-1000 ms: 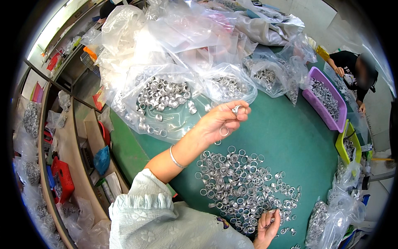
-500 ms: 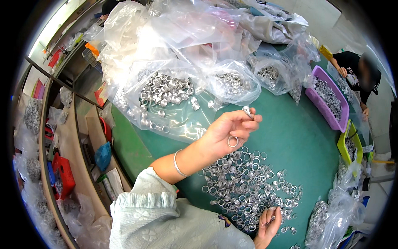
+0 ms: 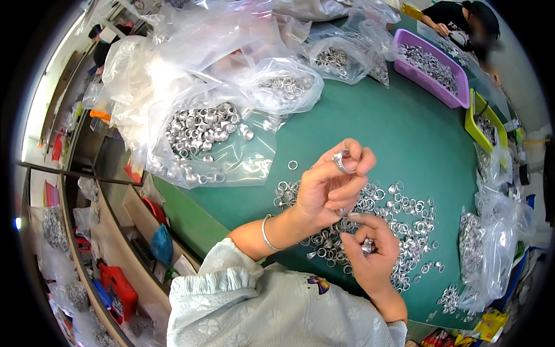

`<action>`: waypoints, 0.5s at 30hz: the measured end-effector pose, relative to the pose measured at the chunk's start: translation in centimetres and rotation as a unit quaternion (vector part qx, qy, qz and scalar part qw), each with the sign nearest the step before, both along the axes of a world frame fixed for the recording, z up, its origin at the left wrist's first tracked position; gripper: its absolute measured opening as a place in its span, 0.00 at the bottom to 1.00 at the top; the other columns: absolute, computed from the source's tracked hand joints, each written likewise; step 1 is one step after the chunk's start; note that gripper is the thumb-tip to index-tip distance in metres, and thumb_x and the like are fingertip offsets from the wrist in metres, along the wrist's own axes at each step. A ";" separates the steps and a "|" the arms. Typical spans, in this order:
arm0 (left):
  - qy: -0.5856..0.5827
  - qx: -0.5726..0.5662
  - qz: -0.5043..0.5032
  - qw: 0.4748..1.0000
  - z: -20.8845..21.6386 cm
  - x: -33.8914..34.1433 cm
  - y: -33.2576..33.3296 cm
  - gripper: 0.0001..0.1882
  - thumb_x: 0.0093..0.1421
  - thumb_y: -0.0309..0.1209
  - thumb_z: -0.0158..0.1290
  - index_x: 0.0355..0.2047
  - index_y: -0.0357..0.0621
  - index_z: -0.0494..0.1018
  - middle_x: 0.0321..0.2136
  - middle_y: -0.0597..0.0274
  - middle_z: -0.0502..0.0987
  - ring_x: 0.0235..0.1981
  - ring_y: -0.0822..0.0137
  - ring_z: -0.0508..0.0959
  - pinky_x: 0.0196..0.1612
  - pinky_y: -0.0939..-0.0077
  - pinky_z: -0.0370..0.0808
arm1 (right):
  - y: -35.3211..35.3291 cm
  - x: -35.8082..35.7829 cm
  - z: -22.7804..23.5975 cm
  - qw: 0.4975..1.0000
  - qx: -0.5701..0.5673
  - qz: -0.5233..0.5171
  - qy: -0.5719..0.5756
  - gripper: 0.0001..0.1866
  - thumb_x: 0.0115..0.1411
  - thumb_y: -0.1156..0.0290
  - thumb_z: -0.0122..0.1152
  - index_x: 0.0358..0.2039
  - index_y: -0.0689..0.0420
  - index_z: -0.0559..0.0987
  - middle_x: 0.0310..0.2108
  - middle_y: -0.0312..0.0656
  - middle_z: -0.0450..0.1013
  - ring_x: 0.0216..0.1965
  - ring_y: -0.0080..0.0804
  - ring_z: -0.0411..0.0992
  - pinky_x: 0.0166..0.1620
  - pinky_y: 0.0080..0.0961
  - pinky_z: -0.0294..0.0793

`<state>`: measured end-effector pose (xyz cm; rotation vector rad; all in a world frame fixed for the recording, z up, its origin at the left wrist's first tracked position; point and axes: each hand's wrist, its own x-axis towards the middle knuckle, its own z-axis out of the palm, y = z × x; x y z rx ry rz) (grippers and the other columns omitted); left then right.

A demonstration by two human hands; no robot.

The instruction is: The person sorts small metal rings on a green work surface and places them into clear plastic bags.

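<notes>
My left hand (image 3: pixel 335 188) is raised above the green table, pinching a silvery metal ring (image 3: pixel 343 162) between thumb and forefinger. Just below and to its right, my right hand (image 3: pixel 376 254) curls around a few small metal rings (image 3: pixel 367 246). Its fingertips meet the lower fingers of my left hand, where another bit of shiny metal shows; its shape is partly hidden. Beneath both hands spreads a loose pile of rings (image 3: pixel 413 231). One single ring (image 3: pixel 292 165) lies apart from the pile, to the left of my left hand.
Clear plastic bags (image 3: pixel 254 153) of rings cover the far left of the table (image 3: pixel 370 127). A purple basket (image 3: pixel 399 61) and a yellow-green basket (image 3: pixel 469 118) hold metal pieces at far right. Bagged rings (image 3: pixel 471 243) line the right edge. Another person (image 3: pixel 462 23) works beyond.
My right hand has come up from the pile to my left hand and now holds rings. The view has shifted. A single ring now shows on the table left of my left hand.
</notes>
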<state>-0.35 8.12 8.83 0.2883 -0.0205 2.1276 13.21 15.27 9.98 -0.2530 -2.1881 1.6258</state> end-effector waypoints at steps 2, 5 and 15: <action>0.011 0.024 -0.002 1.000 -0.2 0.4 0.1 0.01 0.57 0.22 0.40 0.30 0.39 0.61 0.28 0.58 0.62 0.08 0.82 0.54 0.05 0.91 0.51 | -0.5 -0.1 -0.1 0.999 0.016 -0.013 0.025 0.14 0.44 0.81 0.65 0.34 0.62 0.75 0.11 0.31 0.62 0.12 0.15 0.58 0.17 0.15 0.56; 0.032 0.064 -0.010 0.997 -0.5 0.9 0.0 0.01 0.57 0.22 0.40 0.30 0.38 0.60 0.28 0.56 0.63 0.07 0.82 0.54 0.05 0.90 0.51 | -1.0 -0.2 0.1 0.997 0.057 -0.036 0.049 0.12 0.43 0.82 0.65 0.31 0.62 0.75 0.11 0.32 0.62 0.11 0.18 0.59 0.16 0.17 0.58; 0.057 -0.103 0.007 0.993 -0.1 1.9 0.1 0.04 0.57 0.25 0.45 0.32 0.40 0.64 0.24 0.60 0.66 0.08 0.82 0.56 0.06 0.90 0.52 | -0.8 0.2 -0.7 0.991 0.078 -0.078 0.070 0.08 0.46 0.80 0.64 0.30 0.63 0.76 0.12 0.34 0.64 0.13 0.18 0.61 0.16 0.17 0.57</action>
